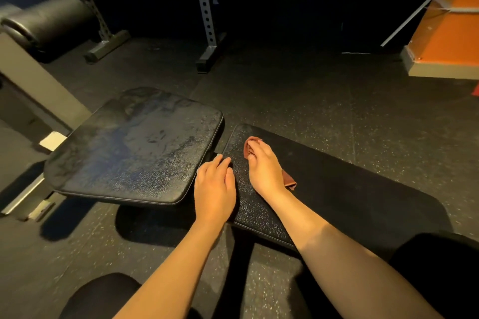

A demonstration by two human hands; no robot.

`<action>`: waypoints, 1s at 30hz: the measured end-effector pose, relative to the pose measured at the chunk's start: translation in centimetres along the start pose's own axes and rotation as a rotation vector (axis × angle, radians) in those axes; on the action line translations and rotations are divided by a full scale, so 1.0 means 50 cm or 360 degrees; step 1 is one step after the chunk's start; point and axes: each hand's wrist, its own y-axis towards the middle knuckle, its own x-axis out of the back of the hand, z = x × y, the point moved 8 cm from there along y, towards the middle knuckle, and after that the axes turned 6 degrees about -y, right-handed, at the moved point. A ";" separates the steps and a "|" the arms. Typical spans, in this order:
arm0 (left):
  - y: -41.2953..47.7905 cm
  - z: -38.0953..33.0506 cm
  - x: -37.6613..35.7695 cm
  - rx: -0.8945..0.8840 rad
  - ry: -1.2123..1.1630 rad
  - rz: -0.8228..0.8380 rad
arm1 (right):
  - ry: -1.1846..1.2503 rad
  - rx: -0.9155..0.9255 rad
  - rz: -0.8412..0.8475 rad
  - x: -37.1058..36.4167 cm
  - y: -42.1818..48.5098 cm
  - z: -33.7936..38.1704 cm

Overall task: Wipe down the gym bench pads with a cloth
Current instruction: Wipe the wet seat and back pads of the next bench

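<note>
1. Brown cloth (289,181) lies trapped under the right hand (264,171) on the long bench pad (350,189). A bunched end shows just past the fingertips, and another corner pokes out behind the heel of the palm.
2. That hand lies over the cloth with its fingers together, pressing down rather than wrapping round it. Whether the thumb pins a fold cannot be told.
3. Just left of the pressing hand, the left hand (215,186) rests on the near corner of the same pad. Its fingers are relaxed, reach toward the gap between the pads and hold nothing.
4. Across that gap, beyond the left fingertips, the wider pad (134,153) shows dull streaks and smears. It looks unevenly wiped, though that is a guess.
5. Risk: only downward pressure holds the cloth. On the textured vinyl a quick stroke could roll it up under the palm, so that skin does the wiping instead of fabric.
6. Risk: the fingertips sit close to the pad's end. A push forward could carry the cloth over the edge into the gap and onto the speckled floor (324,101), where it would probably pick up grit.
7. Risk: the bunched cloth covers only a narrow strip. The long stretch of pad to the right of the wrist could be missed, and the dim light would hide it.
</note>
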 end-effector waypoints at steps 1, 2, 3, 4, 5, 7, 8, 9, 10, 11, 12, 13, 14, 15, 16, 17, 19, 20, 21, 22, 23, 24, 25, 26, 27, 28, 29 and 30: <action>-0.007 0.016 0.009 0.0029 -0.0010 0.0018 | 0.0020 0.0082 0.0048 -0.016 -0.005 0.029; -0.016 0.029 0.017 0.0053 -0.0056 0.0038 | 0.0061 0.0183 0.0123 -0.033 -0.014 0.064; -0.025 0.039 0.023 0.0077 -0.0128 0.0054 | 0.0100 0.0299 0.0205 -0.052 -0.023 0.097; -0.034 0.046 0.029 0.0110 -0.0204 0.0060 | 0.0117 0.0404 0.0275 -0.067 -0.032 0.124; -0.045 0.054 0.032 0.0144 -0.0260 0.0060 | 0.0112 0.0470 0.0325 -0.078 -0.037 0.140; -0.066 0.059 0.037 0.0187 -0.0292 0.0070 | 0.0073 0.0452 0.0329 -0.083 -0.032 0.145; -0.074 0.062 0.039 0.0197 -0.0293 0.0081 | 0.0060 0.0389 0.0296 -0.077 -0.029 0.141; -0.081 0.065 0.042 0.0207 -0.0305 0.0090 | 0.0043 0.0330 0.0267 -0.073 -0.030 0.136; -0.089 0.069 0.044 0.0229 -0.0340 0.0098 | 0.0021 0.0298 0.0258 -0.070 -0.036 0.135; -0.098 0.076 0.046 0.0266 -0.0391 0.0102 | 0.0006 0.0296 0.0269 -0.073 -0.046 0.138; -0.108 0.082 0.049 0.0317 -0.0451 0.0101 | 0.0002 0.0313 0.0290 -0.075 -0.059 0.144; -0.116 0.089 0.052 0.0381 -0.0514 0.0098 | 0.0002 0.0331 0.0316 -0.079 -0.075 0.148; -0.124 0.094 0.055 0.0451 -0.0579 0.0092 | -0.0007 0.0354 0.0338 -0.080 -0.092 0.153; -0.131 0.099 0.059 0.0519 -0.0648 0.0077 | -0.0020 0.0382 0.0357 -0.082 -0.108 0.155; -0.138 0.104 0.063 0.0587 -0.0715 0.0059 | -0.0036 0.0414 0.0372 -0.082 -0.125 0.158; -0.144 0.108 0.069 0.0651 -0.0778 0.0039 | -0.0046 0.0440 0.0380 -0.082 -0.142 0.159; -0.151 0.117 0.077 0.0757 -0.0907 0.0004 | -0.0041 0.0484 0.0376 -0.080 -0.175 0.163; -0.155 0.118 0.081 0.0794 -0.0985 -0.0009 | -0.0031 0.0512 0.0362 -0.079 -0.191 0.166; -0.159 0.118 0.083 0.0820 -0.1064 -0.0018 | -0.0021 0.0537 0.0351 -0.080 -0.204 0.167; -0.163 0.117 0.085 0.0836 -0.1134 -0.0034 | -0.0009 0.0544 0.0349 -0.082 -0.216 0.170; -0.166 0.119 0.085 0.0852 -0.1194 -0.0051 | 0.0015 0.0525 0.0353 -0.084 -0.223 0.170; -0.170 0.117 0.086 0.0866 -0.1252 -0.0061 | 0.0050 0.0479 0.0365 -0.084 -0.228 0.172; -0.172 0.115 0.084 0.0872 -0.1293 -0.0051 | 0.0094 0.0418 0.0389 -0.084 -0.229 0.173; -0.173 0.111 0.083 0.0868 -0.1320 -0.0026 | 0.0138 0.0354 0.0421 -0.079 -0.229 0.176; -0.172 0.106 0.080 0.0866 -0.1351 -0.0001 | 0.0191 0.0285 0.0466 -0.077 -0.227 0.178; -0.171 0.102 0.079 0.0866 -0.1397 0.0012 | 0.0276 0.0205 0.0531 -0.075 -0.227 0.182; -0.170 0.097 0.080 0.0860 -0.1448 0.0011 | 0.0399 0.0097 0.0606 -0.077 -0.229 0.186; -0.169 0.092 0.083 0.0855 -0.1486 -0.0007 | 0.0538 -0.0009 0.0679 -0.081 -0.236 0.193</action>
